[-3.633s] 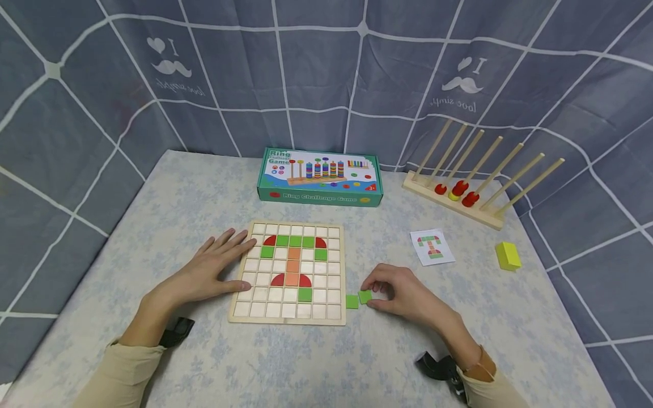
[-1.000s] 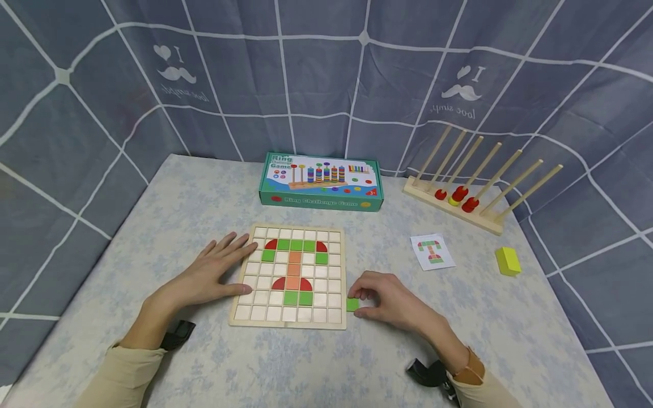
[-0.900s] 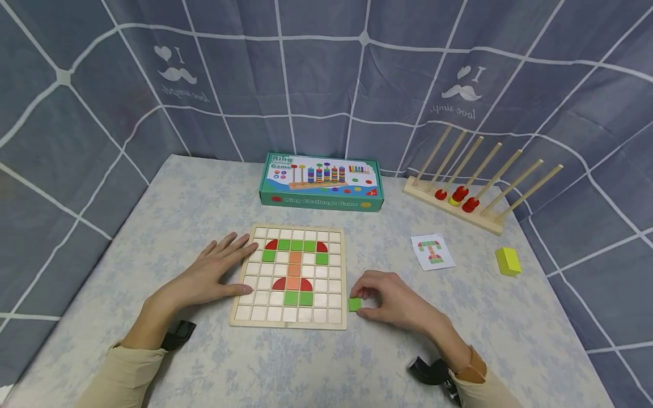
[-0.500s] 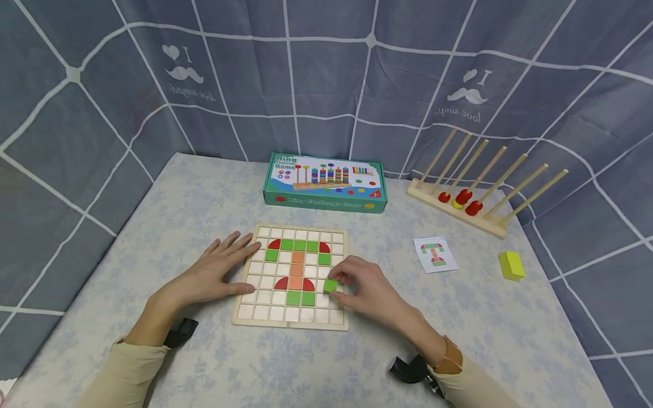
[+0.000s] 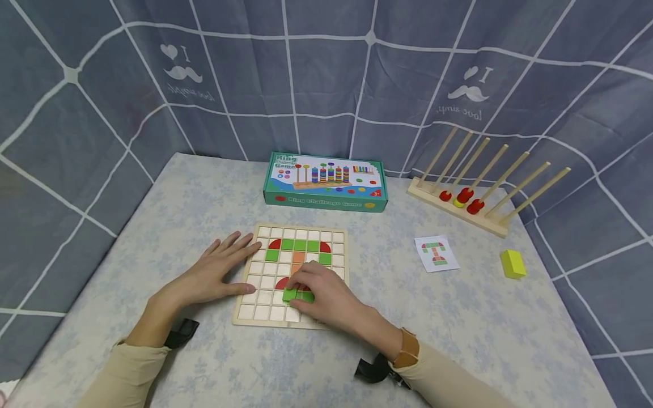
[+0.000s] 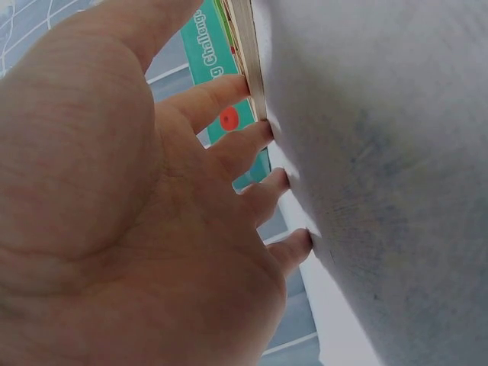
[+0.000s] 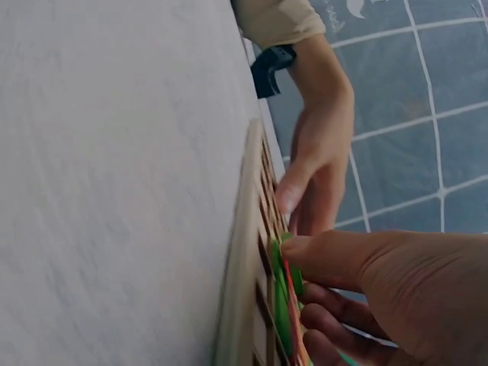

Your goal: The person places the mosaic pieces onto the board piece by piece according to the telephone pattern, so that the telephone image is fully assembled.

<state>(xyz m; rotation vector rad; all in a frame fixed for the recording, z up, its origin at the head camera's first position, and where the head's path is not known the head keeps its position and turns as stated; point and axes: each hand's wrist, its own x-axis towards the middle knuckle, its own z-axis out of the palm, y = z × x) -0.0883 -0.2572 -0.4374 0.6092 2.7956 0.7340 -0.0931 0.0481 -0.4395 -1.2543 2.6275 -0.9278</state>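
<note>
A square wooden grid board (image 5: 255,316) lies on the table, its cells holding several green squares, red quarter-rounds and orange squares. My right hand (image 5: 326,294) reaches over its lower middle and pinches a green square tile (image 5: 289,295) between thumb and fingers. In the right wrist view that green tile (image 7: 293,263) stands tilted at the fingertips, close to the board's surface. Part of the orange column and the lower red pieces is hidden beneath the hand. My left hand (image 5: 209,273) rests with spread, straight fingers at the board's left edge, thumb and fingertips touching the frame.
A printed pattern card (image 5: 437,254) lies right of the board, with a yellow block (image 5: 512,264) farther right. Behind stand a green Ring Challenge Game box (image 5: 325,182) and a wooden peg rack (image 5: 459,211) with red and yellow rings. A grey curtain (image 5: 326,73) surrounds the table.
My right hand has picked up the green tile from the table right of the board and carried it left over the lower rows. A second green tile joined the lower row earlier. Left hand stays.
</note>
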